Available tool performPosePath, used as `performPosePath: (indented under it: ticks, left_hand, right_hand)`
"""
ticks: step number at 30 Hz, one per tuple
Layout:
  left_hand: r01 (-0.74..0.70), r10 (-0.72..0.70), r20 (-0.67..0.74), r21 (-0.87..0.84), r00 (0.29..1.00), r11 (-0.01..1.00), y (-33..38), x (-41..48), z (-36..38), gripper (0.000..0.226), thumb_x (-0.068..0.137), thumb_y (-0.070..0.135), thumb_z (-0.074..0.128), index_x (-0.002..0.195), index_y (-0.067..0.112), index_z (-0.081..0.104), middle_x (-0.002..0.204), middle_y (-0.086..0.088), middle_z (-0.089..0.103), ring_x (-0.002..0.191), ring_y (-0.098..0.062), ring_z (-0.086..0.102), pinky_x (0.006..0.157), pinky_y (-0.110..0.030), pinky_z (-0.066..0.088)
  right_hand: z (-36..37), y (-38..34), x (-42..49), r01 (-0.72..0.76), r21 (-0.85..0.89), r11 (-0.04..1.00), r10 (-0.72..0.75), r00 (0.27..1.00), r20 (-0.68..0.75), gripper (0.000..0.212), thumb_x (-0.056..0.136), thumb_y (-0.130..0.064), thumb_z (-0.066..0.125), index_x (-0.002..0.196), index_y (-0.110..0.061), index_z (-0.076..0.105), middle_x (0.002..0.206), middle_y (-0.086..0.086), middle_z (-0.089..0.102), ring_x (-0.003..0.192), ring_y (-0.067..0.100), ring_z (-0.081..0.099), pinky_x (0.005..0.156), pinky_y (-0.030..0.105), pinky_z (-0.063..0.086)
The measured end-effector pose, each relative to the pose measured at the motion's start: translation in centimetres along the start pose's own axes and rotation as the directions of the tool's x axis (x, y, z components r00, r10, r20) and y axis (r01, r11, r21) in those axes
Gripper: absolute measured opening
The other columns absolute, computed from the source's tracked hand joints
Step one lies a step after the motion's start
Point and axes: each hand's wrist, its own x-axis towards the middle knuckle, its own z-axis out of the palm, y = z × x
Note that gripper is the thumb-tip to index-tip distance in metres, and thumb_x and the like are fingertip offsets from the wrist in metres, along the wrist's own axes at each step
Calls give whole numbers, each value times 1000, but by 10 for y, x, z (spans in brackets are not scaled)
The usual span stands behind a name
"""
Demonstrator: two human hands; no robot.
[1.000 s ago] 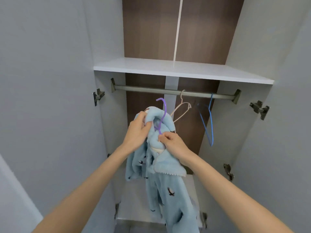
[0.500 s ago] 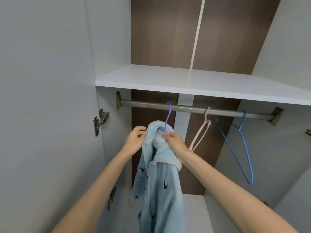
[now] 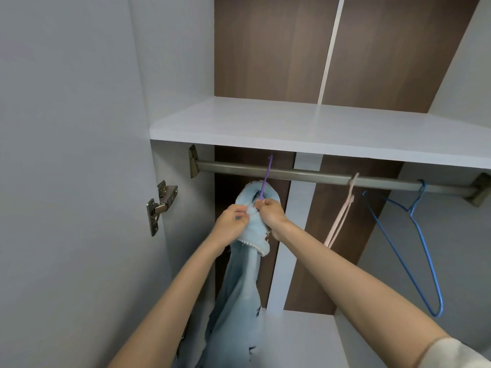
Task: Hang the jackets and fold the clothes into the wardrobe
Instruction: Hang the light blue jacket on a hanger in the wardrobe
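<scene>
The jacket (image 3: 247, 274) is soft blue fleece. We judge it light, limp and a little bulky, so it sags and bunches wherever it has no support. It hangs in the wardrobe under the left part of the rail (image 3: 313, 175), with the collar bundled at the top and the body trailing toward 6 o'clock. The purple hanger (image 3: 266, 179) is thin and looks stiff, but probably springy. Its shaft rises out of the collar toward 12 o'clock and crosses the rail, the hook tip showing just above it. We cannot tell whether the hook is fully seated.

The sound place to hold is the hanger's neck, right where it leaves the collar. Gripping the fleece alone would let the hanger slip about inside.

Both arms reach up and forward from 6 o'clock, and the hands meet at the collar.
- Our right hand (image 3: 271, 212) has its fingers curled tight at the base of the purple shaft, pinching it along with some fleece.
- Our left hand (image 3: 229, 221), touching it at 9 o'clock, has its fingers closed on a bunch of collar fabric.

Toward 3 o'clock a pink hanger (image 3: 342, 216) and a blue hanger (image 3: 414, 248) hang bare on the same rail, well clear of the jacket.
</scene>
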Motion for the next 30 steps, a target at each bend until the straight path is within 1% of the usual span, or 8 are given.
performPosePath:
  ticks: [5, 9, 14, 20, 23, 25, 27, 30]
  left_hand:
    - [37, -38, 45, 24, 998, 999, -13, 4, 6, 37, 97, 16, 51, 133, 8, 48, 124, -6, 53, 111, -16, 53, 91, -24, 43]
    - [47, -55, 108, 75, 993, 996, -24, 5, 11, 35, 96, 17, 53, 129, 6, 49, 96, 8, 52, 92, -9, 52, 74, -19, 45]
    - [39, -50, 97, 113, 994, 993, -31, 6, 15, 36, 94, 19, 55, 129, 10, 49, 111, -1, 56, 100, -13, 55, 90, -33, 49]
    - [14, -29, 113, 139, 993, 990, -35, 4, 23, 37, 95, 21, 55, 130, 11, 48, 119, -3, 57, 96, -7, 53, 78, -21, 48]
    - [-52, 44, 46, 197, 998, 979, -29, 1, 23, 37, 94, 23, 55, 130, 13, 50, 124, -2, 54, 95, -7, 53, 71, -17, 45]
    - [-134, 140, -9, 239, 990, 962, -21, 1, 22, 37, 95, 26, 55, 131, 16, 50, 126, -1, 53, 98, -9, 54, 73, -19, 46]
    - [-208, 230, -50, 276, 972, 938, -9, 1, 24, 38, 95, 28, 54, 132, 19, 50, 128, -1, 53, 105, -13, 53, 77, -22, 45]
    - [-243, 276, -31, 390, 961, 888, 6, -2, 38, 45, 95, 34, 52, 137, 21, 44, 134, -4, 46, 115, -21, 49, 78, -26, 42]
  right_hand:
    - [2, 11, 19, -65, -5, 998, 65, 997, 29, 28, 101, -25, 45, 74, -18, 49, 76, 6, 53, 71, 21, 51, 60, 31, 41]
    - [4, 21, 30, -101, 4, 995, 101, 994, 44, 28, 102, -24, 45, 76, -15, 51, 85, 12, 56, 79, 24, 54, 72, 36, 45]
    - [2, 24, 33, -97, -1, 995, 97, 993, 68, 27, 103, -27, 45, 78, -15, 50, 78, 8, 55, 73, 19, 54, 66, 32, 46]
    - [-14, 21, 22, -106, -66, 992, 111, 990, 86, 23, 102, -25, 47, 82, -15, 53, 83, 7, 58, 80, 20, 58, 74, 33, 52]
    - [-36, 12, 9, -77, -154, 985, 95, 989, 111, 8, 99, -16, 49, 95, -11, 54, 93, 10, 59, 74, 19, 61, 68, 31, 56]
    - [-56, 9, -2, 37, -235, 971, -19, 997, 77, 13, 97, -13, 48, 108, -11, 54, 103, 12, 62, 76, 22, 62, 66, 30, 55]
    - [-76, 9, -15, 210, -438, 874, -254, 966, -45, 18, 96, -16, 51, 112, -14, 57, 107, 7, 64, 87, 22, 62, 73, 32, 53]
    - [-104, 16, -35, 170, -748, 641, -561, 769, -306, 23, 90, -23, 61, 112, -17, 58, 116, 4, 59, 114, 25, 47, 93, 37, 37]
